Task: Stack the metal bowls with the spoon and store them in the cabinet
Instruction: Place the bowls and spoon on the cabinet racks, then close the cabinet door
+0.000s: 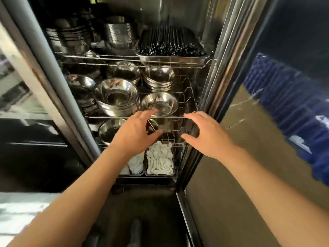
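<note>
An open steel cabinet (210,41) with wire racks stands before me. On the middle rack (188,97) a small stack of metal bowls (160,104) sits at the front right, beside a taller bowl stack (116,97). My left hand (135,134) and my right hand (208,134) hover open just in front of that rack's front wire, a gap between them, holding nothing. No spoon shows among the bowls.
More bowl stacks (158,79) fill the rack's back. The top shelf holds a tray of dark chopsticks (170,43) and stacked dishes (119,32). Below are trays of white spoons (159,161) and a bowl (110,131). The cabinet door (267,122) stands open at right.
</note>
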{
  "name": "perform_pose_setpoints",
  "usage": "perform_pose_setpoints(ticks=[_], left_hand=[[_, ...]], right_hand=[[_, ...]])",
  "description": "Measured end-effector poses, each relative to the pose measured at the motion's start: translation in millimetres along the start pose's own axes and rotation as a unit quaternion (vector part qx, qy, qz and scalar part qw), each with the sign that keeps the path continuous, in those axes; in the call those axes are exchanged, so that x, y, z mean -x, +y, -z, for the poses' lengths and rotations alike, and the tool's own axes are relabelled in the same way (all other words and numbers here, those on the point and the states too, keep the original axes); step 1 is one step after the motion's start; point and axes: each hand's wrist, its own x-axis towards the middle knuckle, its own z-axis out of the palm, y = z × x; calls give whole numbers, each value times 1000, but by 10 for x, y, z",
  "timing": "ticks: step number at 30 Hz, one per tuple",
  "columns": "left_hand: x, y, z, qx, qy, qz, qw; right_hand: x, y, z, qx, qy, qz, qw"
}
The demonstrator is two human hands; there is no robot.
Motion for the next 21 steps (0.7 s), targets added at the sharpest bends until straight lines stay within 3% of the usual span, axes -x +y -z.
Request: perform_pose_setpoints(ticks=[5, 12, 16, 21], left_hand=[[638, 684, 174, 4, 18, 16, 1000], [1280, 1562, 499, 3, 76, -33, 997], [1499, 1938, 627, 12, 111, -61, 992], [1922, 2441, 652, 35, 112, -104, 988]], right_hand=[[588, -149, 467, -44, 40, 23, 998], [1437, -487, 1245, -28, 128, 39, 991], [1977, -548, 1693, 53, 193, 54, 978], [2733, -439, 2437, 149, 340, 42, 928]])
